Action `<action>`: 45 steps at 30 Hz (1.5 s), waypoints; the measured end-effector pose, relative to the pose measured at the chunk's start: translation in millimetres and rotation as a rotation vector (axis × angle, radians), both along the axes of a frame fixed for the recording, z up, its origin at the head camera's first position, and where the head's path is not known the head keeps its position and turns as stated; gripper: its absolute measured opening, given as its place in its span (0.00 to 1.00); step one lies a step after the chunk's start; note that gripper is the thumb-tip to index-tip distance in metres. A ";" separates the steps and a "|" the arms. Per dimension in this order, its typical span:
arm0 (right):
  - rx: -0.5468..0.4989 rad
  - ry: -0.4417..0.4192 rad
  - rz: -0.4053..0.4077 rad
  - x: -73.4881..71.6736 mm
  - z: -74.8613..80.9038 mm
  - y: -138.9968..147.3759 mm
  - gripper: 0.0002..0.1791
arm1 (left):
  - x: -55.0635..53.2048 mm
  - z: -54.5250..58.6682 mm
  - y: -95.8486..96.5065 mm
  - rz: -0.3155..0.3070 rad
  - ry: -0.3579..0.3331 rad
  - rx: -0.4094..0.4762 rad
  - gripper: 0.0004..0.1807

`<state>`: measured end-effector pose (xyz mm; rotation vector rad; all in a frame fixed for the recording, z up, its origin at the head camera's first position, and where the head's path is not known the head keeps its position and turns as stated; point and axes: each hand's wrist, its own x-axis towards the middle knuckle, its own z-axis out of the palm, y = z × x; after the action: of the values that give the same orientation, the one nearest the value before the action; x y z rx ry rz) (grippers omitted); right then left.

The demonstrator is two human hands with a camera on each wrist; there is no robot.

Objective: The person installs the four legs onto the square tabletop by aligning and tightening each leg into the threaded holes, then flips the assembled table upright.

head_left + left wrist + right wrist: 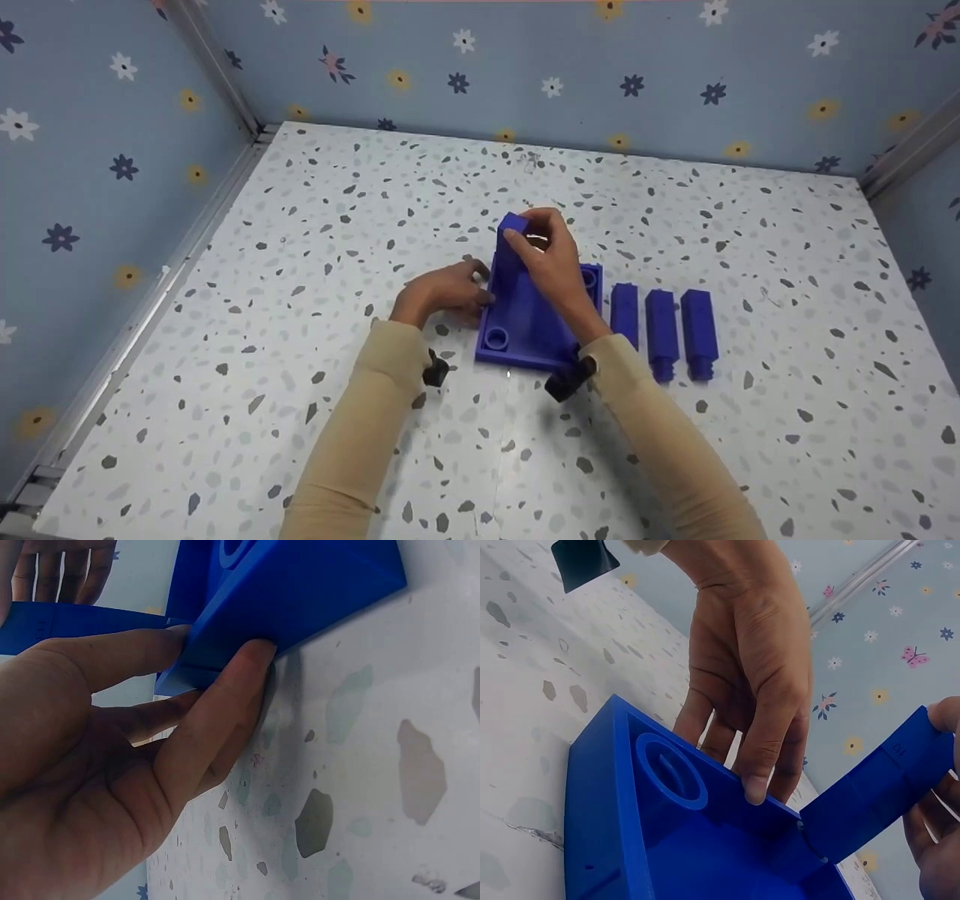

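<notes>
A blue plastic tray-like base (pixel 536 330) with raised walls lies on the table, a round socket (pixel 496 339) showing in its near left corner. At the left wall, my left hand (pixel 446 289) pinches the rim, thumb over the inside and fingers against the outside. The right hand (pixel 555 259) holds a square blue post (pixel 509 251) near its top between thumb and fingers. This post stands upright at the base's far left corner, and its lower end is hidden in the corner. The right wrist view shows the post (pixel 877 787) meeting the corner.
Three more blue posts lie side by side to the right of the base: one (pixel 625 311) partly behind the right sleeve, a middle one (pixel 661 326) and an outer one (pixel 699 326). Threaded ends show on the latter two. Flowered panels (pixel 510 67) border the speckled table (pixel 337 217).
</notes>
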<state>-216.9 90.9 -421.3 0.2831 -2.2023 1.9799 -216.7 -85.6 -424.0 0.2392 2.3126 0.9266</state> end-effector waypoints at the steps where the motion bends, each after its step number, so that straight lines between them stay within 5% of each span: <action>1: 0.003 -0.001 -0.006 -0.2 -0.5 -0.2 0.20 | 0.1 0.3 0.2 0.002 -0.005 0.003 0.29; 6: 0.009 -0.018 -0.010 1.7 1.5 -0.7 0.21 | -0.2 0.8 0.7 0.008 -0.017 0.008 0.29; 13: 0.016 -0.041 0.001 18.8 28.3 -3.4 0.22 | -0.8 0.5 0.2 0.004 -0.017 0.001 0.29; 22: -0.005 -0.036 0.013 17.9 35.4 -1.4 0.17 | -1.0 2.5 -0.2 0.012 -0.027 0.010 0.28; 34: -0.146 -0.105 0.105 -4.3 10.8 5.0 0.16 | 0.9 2.1 -0.1 0.026 -0.042 0.014 0.28; 45: -0.128 -0.121 0.222 -8.7 10.5 7.9 0.21 | 0.5 1.5 0.6 0.030 -0.048 0.015 0.28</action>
<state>-225.5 98.8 -410.7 0.4174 -2.1854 2.3005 -216.2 -85.0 -422.5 0.1866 2.2717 0.9551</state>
